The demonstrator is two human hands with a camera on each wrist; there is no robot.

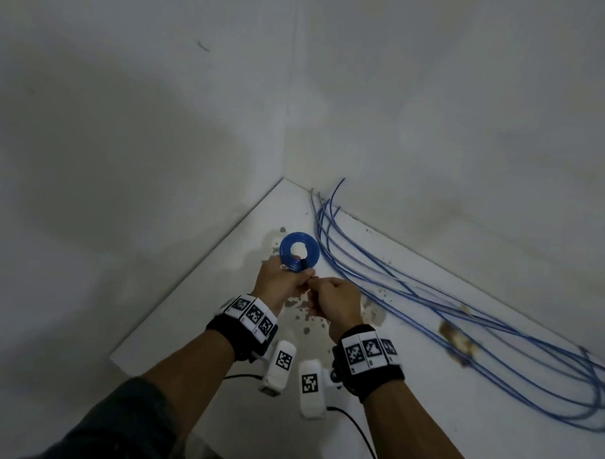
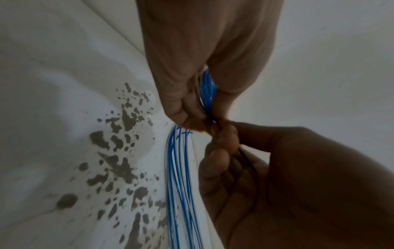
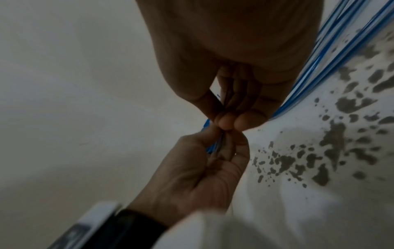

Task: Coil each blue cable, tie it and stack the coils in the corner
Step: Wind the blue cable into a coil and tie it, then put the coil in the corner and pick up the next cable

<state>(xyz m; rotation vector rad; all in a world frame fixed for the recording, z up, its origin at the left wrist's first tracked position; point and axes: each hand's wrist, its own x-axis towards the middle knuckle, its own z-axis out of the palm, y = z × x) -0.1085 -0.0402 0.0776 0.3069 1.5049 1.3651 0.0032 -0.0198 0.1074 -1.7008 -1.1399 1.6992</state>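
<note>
While both forearms reach out over the white tabletop [image 1: 424, 422], the two wrist cameras with their checkered marker bands sit closest to the viewer. Just past them the right hand [image 1: 339, 304] has its fingertips pressed together, pinching a thin dark tie [image 2: 245, 156] (looks like a twist tie, hard to say for sure). Touching it fingertip to fingertip, the left hand [image 1: 278, 283] grips the lower edge of the blue coil [image 1: 299, 252], thumb and fingers curled round the bundled loops, with the ring held up above the tabletop. A dark bit of the tie shows on the coil right by the thumb. Brownish stain spots [image 1: 305, 315] dot the surface under the hands. Off to the right, the loose blue cables [image 1: 412, 295] lie uncoiled, running along the wall up toward the corner [image 1: 284, 179].
</note>
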